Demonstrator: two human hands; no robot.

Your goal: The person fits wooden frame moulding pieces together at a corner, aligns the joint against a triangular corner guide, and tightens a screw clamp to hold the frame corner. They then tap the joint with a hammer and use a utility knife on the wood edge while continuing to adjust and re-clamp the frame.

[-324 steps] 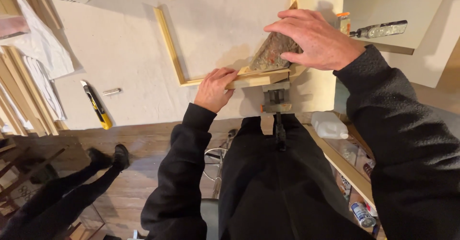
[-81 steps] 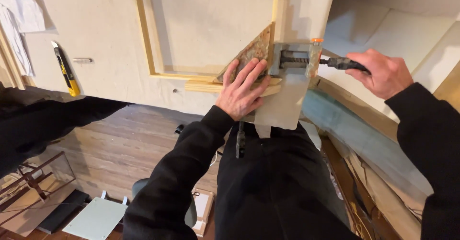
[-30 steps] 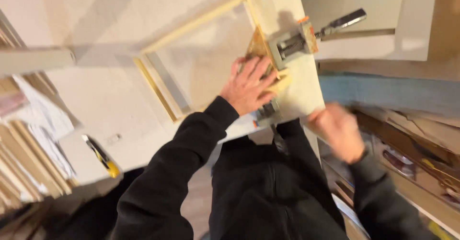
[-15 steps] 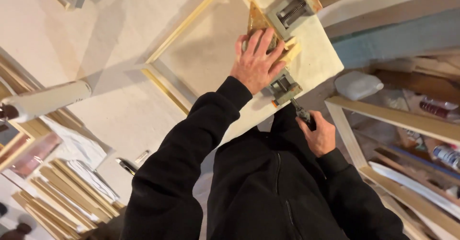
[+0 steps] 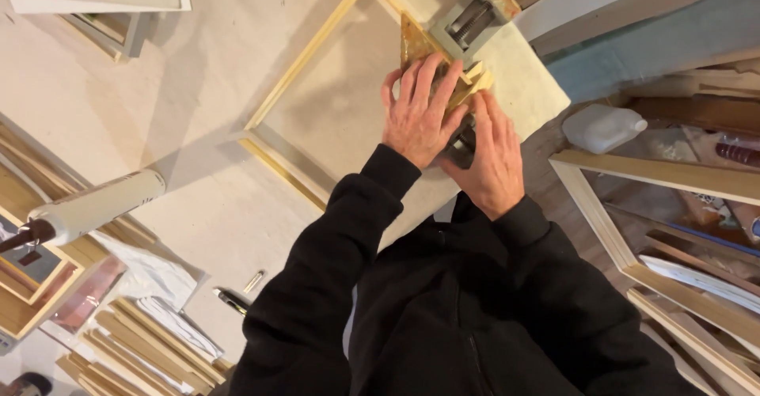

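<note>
Left hand (image 5: 418,109) flat, pressing triangular corner block (image 5: 415,44) onto wooden frame (image 5: 317,72); right hand (image 5: 492,155) grips clamp (image 5: 463,139). Frame light, joint fragile; hold near corner.

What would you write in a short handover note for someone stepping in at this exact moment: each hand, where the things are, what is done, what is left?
Left hand: flat, pressing on the triangular corner block over the wooden frame corner.
Right hand: at the table edge, on the dark lower clamp; grip hidden.
Grey screw clamp: sits at the far side of the corner.
Done: frame laid flat, corner block placed, grey clamp on.
Left: lower clamp apparently needs tightening; joint tightness can't be judged.
</note>
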